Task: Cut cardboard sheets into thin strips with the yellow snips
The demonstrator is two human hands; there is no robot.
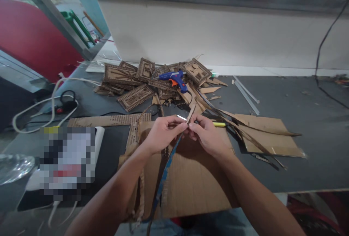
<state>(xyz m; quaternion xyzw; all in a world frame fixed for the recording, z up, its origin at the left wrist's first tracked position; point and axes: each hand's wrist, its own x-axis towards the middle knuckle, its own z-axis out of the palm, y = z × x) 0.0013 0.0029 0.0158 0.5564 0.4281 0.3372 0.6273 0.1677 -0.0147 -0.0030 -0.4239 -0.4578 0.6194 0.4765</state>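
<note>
My left hand (166,132) and my right hand (205,134) meet at the middle, fingertips pinched on a thin cardboard strip (167,172). The strip, partly blue, rises a little past my fingers and trails down toward my lap. A pale metal tip (181,118) shows by my left fingers, and a yellow handle (219,124) pokes out beyond my right hand. They line up like one utility knife passing behind the fingers; whether my right hand grips it, I cannot tell. Below my hands lies a large cardboard sheet (196,178).
Behind my hands, a blue glue gun (176,79) rests on a pile of decorated cardboard panels (136,96). Long strips (253,134) cross a cardboard piece (272,130) at right. Two translucent sticks (247,96) lie farther back. A blurred-out device (68,159) and white cable (53,98) are left.
</note>
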